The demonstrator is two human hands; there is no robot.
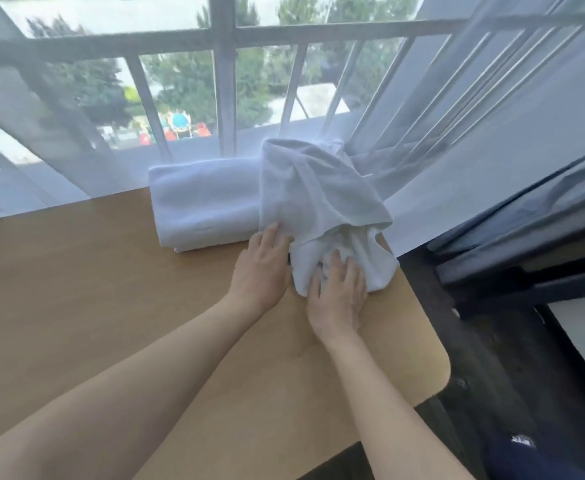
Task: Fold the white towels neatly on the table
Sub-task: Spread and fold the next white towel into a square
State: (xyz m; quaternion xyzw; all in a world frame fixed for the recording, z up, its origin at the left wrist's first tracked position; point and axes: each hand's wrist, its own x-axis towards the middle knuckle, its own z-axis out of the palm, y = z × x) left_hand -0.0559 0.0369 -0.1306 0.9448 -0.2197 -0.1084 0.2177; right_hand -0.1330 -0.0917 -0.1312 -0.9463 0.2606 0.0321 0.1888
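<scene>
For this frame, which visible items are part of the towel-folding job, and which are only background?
Part of the job:
rumpled white towel under both hands
folded white towel stack to its left
tan wooden table
left hand
right hand

Background only:
sheer white curtain
white window railing
dark grey frame on the right

No legible text anywhere.

Towels at table's far right corner.
Folded towel [203, 206] lay left of crumpled towel [322, 209] on table [111, 289]; my hands before them.
</scene>
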